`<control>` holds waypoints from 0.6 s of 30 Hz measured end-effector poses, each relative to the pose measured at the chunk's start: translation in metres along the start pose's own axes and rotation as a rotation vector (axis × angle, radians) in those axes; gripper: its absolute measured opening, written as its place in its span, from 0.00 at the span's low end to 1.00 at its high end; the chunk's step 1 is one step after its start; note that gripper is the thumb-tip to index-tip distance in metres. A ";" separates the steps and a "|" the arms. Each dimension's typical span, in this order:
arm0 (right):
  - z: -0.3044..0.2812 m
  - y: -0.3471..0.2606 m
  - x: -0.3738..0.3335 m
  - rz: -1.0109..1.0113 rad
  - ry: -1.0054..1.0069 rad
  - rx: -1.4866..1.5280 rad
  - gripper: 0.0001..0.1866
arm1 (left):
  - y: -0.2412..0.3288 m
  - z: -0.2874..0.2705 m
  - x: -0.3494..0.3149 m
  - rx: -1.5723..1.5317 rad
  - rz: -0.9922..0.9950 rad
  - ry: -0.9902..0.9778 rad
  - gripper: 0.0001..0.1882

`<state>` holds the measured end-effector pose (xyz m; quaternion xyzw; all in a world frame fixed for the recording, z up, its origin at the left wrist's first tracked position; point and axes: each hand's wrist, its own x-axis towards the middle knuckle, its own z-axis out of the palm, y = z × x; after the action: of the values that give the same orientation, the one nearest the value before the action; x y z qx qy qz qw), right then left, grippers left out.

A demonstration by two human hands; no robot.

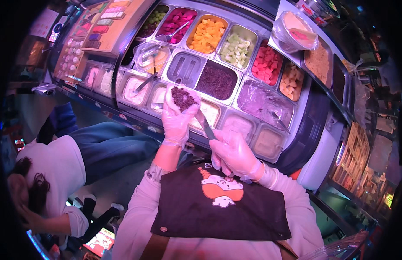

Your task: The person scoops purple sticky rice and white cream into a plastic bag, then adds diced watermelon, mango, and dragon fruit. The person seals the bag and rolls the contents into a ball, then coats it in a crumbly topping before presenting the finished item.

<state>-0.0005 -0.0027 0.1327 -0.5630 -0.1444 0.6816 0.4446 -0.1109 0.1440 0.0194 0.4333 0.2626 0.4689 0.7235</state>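
Observation:
Clear plastic gloves cover both my hands. My left hand (175, 123) is closed around a soft white wrapper (169, 93) topped with a dark purple, grainy filling (183, 99), held above the front row of tubs. In my right hand (237, 154) is a narrow metal spatula (205, 124), its blade slanting up to the wrapper's lower right edge. Beyond the wrapper lies a pan's worth of dark purple, rice-like food (217, 81). Below that, a tub of white cream (209, 113) is partly covered by my left hand and the blade.
Metal pans of diced mango (207, 34), dragon fruit (178, 25), green fruit (238, 47) and watermelon (266, 65) line the back. A plastic-wrapped bowl (295, 32) sits on the right shelf (284, 51). At the left, a person (58, 162) stands near the counter.

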 end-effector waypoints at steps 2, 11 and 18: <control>0.004 -0.014 -0.017 0.024 0.017 -0.039 0.10 | -0.012 -0.014 0.012 0.018 -0.028 0.237 0.30; -0.055 0.015 0.028 -0.296 0.324 -0.225 0.12 | 0.015 -0.020 0.014 -0.491 -0.561 0.069 0.22; -0.170 0.086 0.132 -0.547 0.554 -1.039 0.09 | -0.015 -0.065 0.005 -0.159 -0.488 0.409 0.20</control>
<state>0.1177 -0.0014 -0.0665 -0.8026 -0.4734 0.2146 0.2927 -0.1531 0.1710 -0.0257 0.1965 0.4610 0.3780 0.7784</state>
